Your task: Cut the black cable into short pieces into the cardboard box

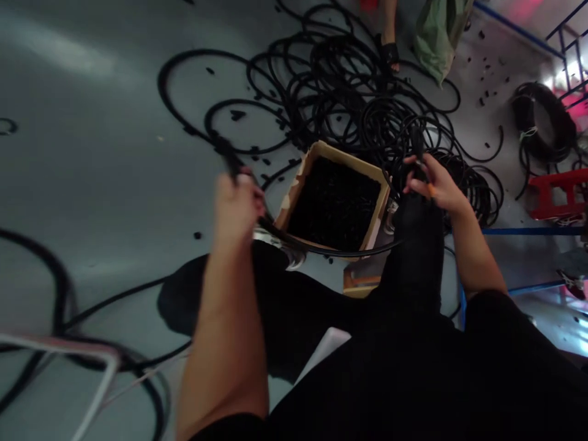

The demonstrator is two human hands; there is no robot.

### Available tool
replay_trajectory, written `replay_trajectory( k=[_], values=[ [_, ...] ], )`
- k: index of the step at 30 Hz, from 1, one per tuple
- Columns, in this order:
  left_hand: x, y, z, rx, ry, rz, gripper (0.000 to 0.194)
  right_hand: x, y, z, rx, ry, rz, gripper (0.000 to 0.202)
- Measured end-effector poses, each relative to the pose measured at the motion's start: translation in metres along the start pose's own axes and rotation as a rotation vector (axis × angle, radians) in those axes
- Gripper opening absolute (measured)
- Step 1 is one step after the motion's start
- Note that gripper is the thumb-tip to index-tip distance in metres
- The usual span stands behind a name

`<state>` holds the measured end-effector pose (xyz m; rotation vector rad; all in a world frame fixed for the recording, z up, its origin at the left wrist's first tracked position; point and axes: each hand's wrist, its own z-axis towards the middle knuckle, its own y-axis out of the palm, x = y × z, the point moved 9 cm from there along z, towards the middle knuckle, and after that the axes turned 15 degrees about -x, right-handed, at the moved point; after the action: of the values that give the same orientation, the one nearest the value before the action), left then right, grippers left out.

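Note:
My left hand [241,199] is wrapped round a black hose [321,248], which curves below the box toward my right thigh. A dark piece sticks up past that hand's fingers. My right hand [432,182], above my right knee, has its fingers closed on a tool with a bit of orange on its handle; the tool's dark end points up and its kind is hard to make out. Between my legs stands an open cardboard box [351,158] holding many small black pieces [337,205].
Beyond the box lies a large tangle of black hose [344,79]. A person's foot [390,55] and a green sack [438,37] are behind it. At right are a coiled hose [544,122] and a red stand [558,196]. More hose [59,282] lies at left.

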<state>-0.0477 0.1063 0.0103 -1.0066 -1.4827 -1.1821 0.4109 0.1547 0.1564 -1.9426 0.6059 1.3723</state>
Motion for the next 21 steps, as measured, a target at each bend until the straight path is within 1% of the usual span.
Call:
replay_trajectory(
  k=[1, 2, 3, 4, 5, 7, 8, 9, 10, 12, 13, 15, 16, 18, 19, 21],
  values=[
    [0.006, -0.017, 0.001, 0.067, -0.005, 0.02, 0.023, -0.005, 0.016, 0.025, -0.082, -0.049, 0.012, 0.087],
    [0.008, -0.022, 0.002, 0.085, -0.031, 0.048, 0.017, -0.006, 0.033, 0.049, -0.167, -0.086, 0.028, 0.088],
    [0.007, -0.018, 0.004, 0.063, -0.082, 0.107, 0.014, -0.004, 0.05, 0.07, -0.242, -0.11, 0.044, 0.089],
    [0.001, -0.004, 0.006, 0.0, -0.148, 0.16, 0.014, 0.001, 0.067, 0.09, -0.303, -0.12, 0.056, 0.088],
    [-0.006, 0.013, 0.008, -0.051, -0.187, 0.171, 0.018, 0.009, 0.083, 0.108, -0.345, -0.118, 0.061, 0.087],
    [-0.029, 0.048, 0.011, -0.136, -0.237, 0.148, 0.028, 0.03, 0.11, 0.135, -0.382, -0.08, 0.06, 0.086],
    [-0.04, 0.06, 0.012, -0.152, -0.243, 0.132, 0.03, 0.043, 0.12, 0.144, -0.384, -0.051, 0.059, 0.086],
    [-0.049, 0.065, 0.014, -0.134, -0.23, 0.131, 0.031, 0.056, 0.129, 0.151, -0.38, -0.019, 0.056, 0.086],
    [-0.058, 0.064, 0.016, -0.101, -0.223, 0.157, 0.03, 0.068, 0.135, 0.155, -0.376, 0.011, 0.052, 0.086],
    [-0.067, 0.052, 0.017, -0.039, -0.229, 0.292, 0.026, 0.086, 0.142, 0.158, -0.373, 0.051, 0.03, 0.086],
    [-0.068, 0.046, 0.018, -0.038, -0.245, 0.386, 0.022, 0.092, 0.144, 0.158, -0.376, 0.057, 0.008, 0.086],
    [-0.063, 0.042, 0.017, -0.111, -0.263, 0.566, 0.019, 0.097, 0.144, 0.157, -0.393, 0.052, -0.049, 0.086],
    [-0.057, 0.045, 0.016, -0.168, -0.253, 0.636, 0.025, 0.098, 0.144, 0.157, -0.4, 0.048, -0.077, 0.087],
    [-0.041, 0.057, 0.012, -0.265, -0.209, 0.731, 0.04, 0.099, 0.143, 0.156, -0.411, 0.051, -0.113, 0.09],
    [-0.033, 0.064, 0.009, -0.292, -0.189, 0.765, 0.044, 0.099, 0.143, 0.155, -0.415, 0.059, -0.118, 0.09],
    [-0.023, 0.078, 0.004, -0.332, -0.175, 0.806, 0.047, 0.1, 0.143, 0.154, -0.42, 0.074, -0.108, 0.09]
  ],
)
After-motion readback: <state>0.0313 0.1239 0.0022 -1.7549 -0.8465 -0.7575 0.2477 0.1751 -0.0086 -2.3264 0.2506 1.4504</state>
